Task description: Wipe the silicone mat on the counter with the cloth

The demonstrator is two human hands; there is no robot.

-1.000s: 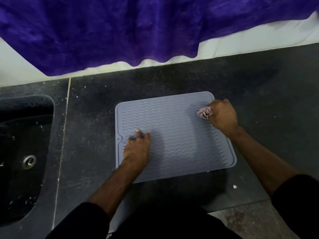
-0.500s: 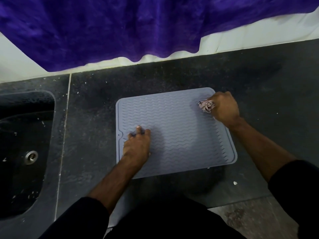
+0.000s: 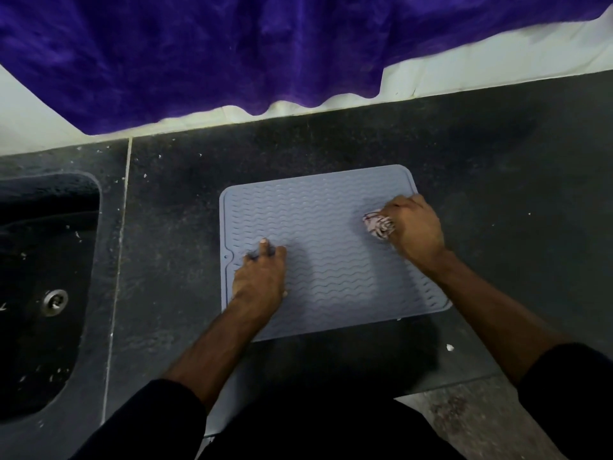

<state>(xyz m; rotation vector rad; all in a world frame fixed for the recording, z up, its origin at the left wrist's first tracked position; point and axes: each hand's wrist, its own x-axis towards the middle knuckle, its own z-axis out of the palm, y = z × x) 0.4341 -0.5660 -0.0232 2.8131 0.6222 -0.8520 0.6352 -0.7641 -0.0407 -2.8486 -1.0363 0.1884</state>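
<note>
One grey-blue silicone mat [image 3: 331, 247], ribbed with wavy lines, is laid flat on the dark speckled bench [image 3: 497, 180], near its front edge. A small crumpled cloth [image 3: 378, 225], pale with dark markings, is held bunched in the grip of the right hand [image 3: 416, 229], whose fingers are curled round it, and is pressed onto the mat close to its far right corner. The mat's left part is pressed down by the left hand [image 3: 260, 277], its fingers laid fairly straight on the ribs, nothing being held. A dark sink [image 3: 36, 280] with a metal drain [image 3: 54, 302] is set into the bench well to the left. A purple fabric [image 3: 232, 48] is hung over the pale wall behind.
</note>
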